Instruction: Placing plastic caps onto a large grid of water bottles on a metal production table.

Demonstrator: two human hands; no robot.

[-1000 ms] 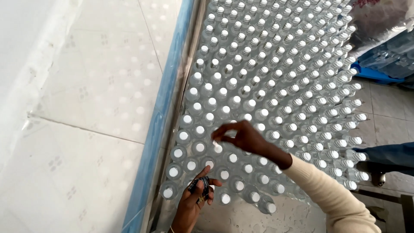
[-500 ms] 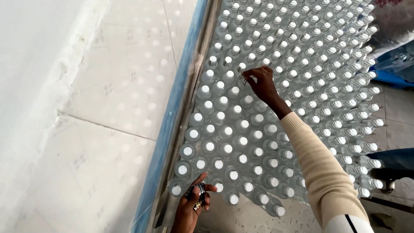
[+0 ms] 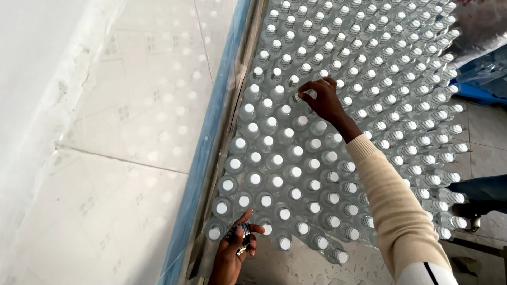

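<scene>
Right hand [image 3: 323, 101] fingertips pinch bottle cap [image 3: 297, 98] (left of palm).

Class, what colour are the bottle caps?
White caps, clearest in the head view.

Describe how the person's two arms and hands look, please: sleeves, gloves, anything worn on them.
Both hands are bare, with no gloves. The right hand comes out of a long cream knitted sleeve with a ribbed cuff; near the shoulder there is a white part with a thin dark stripe. The left hand shows only to the wrist, with no sleeve in view.
</scene>
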